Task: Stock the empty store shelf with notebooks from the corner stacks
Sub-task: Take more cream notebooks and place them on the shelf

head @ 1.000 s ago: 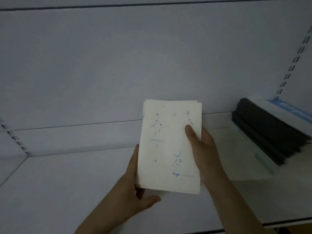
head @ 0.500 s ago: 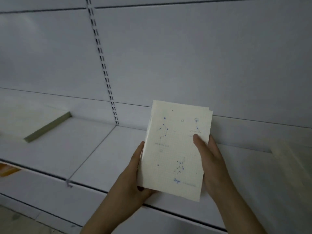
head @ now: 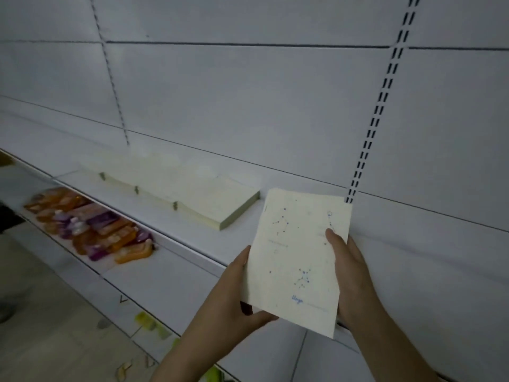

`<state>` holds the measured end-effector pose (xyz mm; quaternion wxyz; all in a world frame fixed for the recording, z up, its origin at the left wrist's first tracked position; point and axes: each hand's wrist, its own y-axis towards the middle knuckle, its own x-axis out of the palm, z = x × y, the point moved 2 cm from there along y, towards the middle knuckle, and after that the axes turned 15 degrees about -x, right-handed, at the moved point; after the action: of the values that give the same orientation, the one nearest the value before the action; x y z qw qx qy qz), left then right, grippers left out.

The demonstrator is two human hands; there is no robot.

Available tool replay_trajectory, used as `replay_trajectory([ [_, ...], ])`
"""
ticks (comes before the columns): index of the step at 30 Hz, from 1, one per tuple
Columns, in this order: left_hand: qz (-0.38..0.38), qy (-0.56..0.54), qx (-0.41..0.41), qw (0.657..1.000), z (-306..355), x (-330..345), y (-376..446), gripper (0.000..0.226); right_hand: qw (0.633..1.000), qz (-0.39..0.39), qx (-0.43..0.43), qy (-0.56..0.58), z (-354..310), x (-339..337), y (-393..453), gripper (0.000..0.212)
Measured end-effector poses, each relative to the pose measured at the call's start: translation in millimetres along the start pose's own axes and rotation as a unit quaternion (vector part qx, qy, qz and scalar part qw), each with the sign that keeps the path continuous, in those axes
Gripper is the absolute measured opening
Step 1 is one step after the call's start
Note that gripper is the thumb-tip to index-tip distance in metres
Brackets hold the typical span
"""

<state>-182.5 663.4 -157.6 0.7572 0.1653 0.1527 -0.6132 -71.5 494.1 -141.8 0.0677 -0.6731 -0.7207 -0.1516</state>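
I hold a thin stack of cream notebooks point(head: 297, 260) with blue constellation drawings upright in front of the white shelf point(head: 237, 238). My left hand point(head: 234, 293) grips the stack's lower left edge, thumb under the bottom. My right hand point(head: 349, 274) grips its right edge, thumb on the cover. A row of cream notebook stacks point(head: 192, 194) lies flat on the shelf to the left, its nearest end just left of the held stack.
A slotted upright point(head: 380, 106) runs down the back panel behind the held notebooks. On the lower shelf at left lie several orange and purple packets point(head: 91, 230). Small yellow-green items point(head: 150, 323) sit on a lower level near the floor.
The view has swung left along the shelf. The black and blue stack at right left the frame; the row of cream stacks and the packets came into view. Both hands keep their hold.
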Motion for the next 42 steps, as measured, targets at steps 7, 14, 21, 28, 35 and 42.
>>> replay_trajectory([
  [7, 0.022, 0.024, -0.037, 0.999, -54, -77, 30, 0.105, 0.997, -0.032, -0.014, -0.065, 26, 98, 37, 0.023],
  [14, 0.094, -0.031, -0.051, 0.994, -93, -153, 109, 0.098, 0.998, -0.048, 0.028, -0.042, 56, 190, 114, 0.022],
  [21, 0.131, -0.023, -0.074, 0.988, -127, -253, 182, 0.093, 0.996, -0.057, 0.069, -0.015, 95, 299, 182, 0.013],
  [28, 0.156, -0.044, -0.089, 0.983, -185, -351, 228, 0.084, 0.992, -0.082, 0.094, -0.032, 137, 412, 213, 0.014],
  [35, 0.124, -0.016, -0.087, 0.988, -252, -473, 276, 0.083, 0.989, -0.084, 0.107, -0.055, 178, 528, 229, 0.016],
  [42, 0.07, 0.047, -0.093, 0.992, -283, -582, 329, 0.079, 0.986, -0.103, 0.12, -0.048, 195, 625, 257, 0.026],
])
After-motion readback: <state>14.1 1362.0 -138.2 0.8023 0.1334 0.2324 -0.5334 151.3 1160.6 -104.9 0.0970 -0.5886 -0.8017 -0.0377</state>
